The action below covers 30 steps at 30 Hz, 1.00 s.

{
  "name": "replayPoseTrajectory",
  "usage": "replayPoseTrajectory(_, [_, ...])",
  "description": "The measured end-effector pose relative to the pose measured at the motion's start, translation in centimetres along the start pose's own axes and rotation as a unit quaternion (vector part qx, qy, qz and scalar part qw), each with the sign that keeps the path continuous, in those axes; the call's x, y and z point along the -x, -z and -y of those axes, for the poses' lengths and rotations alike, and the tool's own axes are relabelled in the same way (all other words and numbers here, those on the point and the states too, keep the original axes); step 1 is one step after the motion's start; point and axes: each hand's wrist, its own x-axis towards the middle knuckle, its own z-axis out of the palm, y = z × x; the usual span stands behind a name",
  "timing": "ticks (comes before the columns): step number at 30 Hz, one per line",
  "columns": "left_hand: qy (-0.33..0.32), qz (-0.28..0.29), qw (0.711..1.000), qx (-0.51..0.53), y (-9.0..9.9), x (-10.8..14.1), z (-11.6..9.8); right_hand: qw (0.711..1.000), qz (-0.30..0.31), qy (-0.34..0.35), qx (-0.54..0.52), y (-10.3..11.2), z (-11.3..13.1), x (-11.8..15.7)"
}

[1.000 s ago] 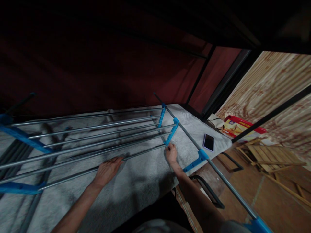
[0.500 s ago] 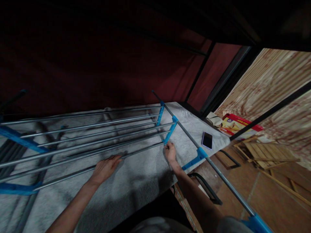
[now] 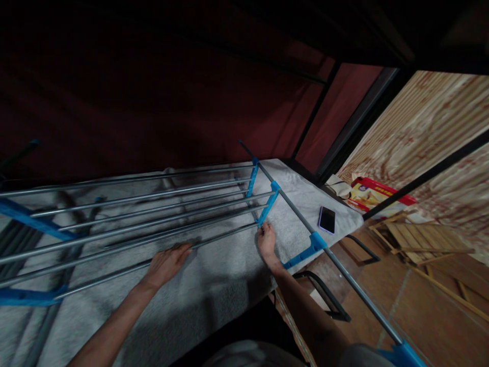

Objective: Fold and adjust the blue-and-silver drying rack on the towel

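Where beneath the left hand (image 3: pixel 167 265), metal rod (image 3: pixel 225 236) invisible.

Red/yellow pkg. (image 3: pixel 369 197), R of phone (image 3: pixel 327 220): yellow char. line on red band, plus sm. blue logo; both too sm./blurred to read. No other legible txt.

Bare forearms (image 3: pixel 116 318) angled inward from either side, we extend both arms: our left hand (image 3: pixel 167 266) lies back upward, fingers (image 3: pixel 182 251) together and curled under, while our right hand (image 3: pixel 266 242), farther forward, bends its fingers inward, their tips partly hidden.
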Motion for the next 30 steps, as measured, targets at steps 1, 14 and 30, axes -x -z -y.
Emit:
replayPoseTrajectory(1, [0.001, 0.001, 1.0, 0.0, -0.1, 0.0, 0.1, 1.0, 0.003, 0.001, 0.005, 0.0, 0.1, 0.0])
replayPoseTrajectory(14, [0.01, 0.0, 1.0, -0.002, -0.4, -0.4, -0.2, 0.998, -0.017, -0.013, 0.054, -0.7, 1.0, 0.4])
replayPoseTrajectory(30, [0.066, -0.081, 0.987, -0.12, 1.8, 5.3, -0.2, 0.994, 0.015, 0.019, 0.108, -0.3, -1.2, 0.4])
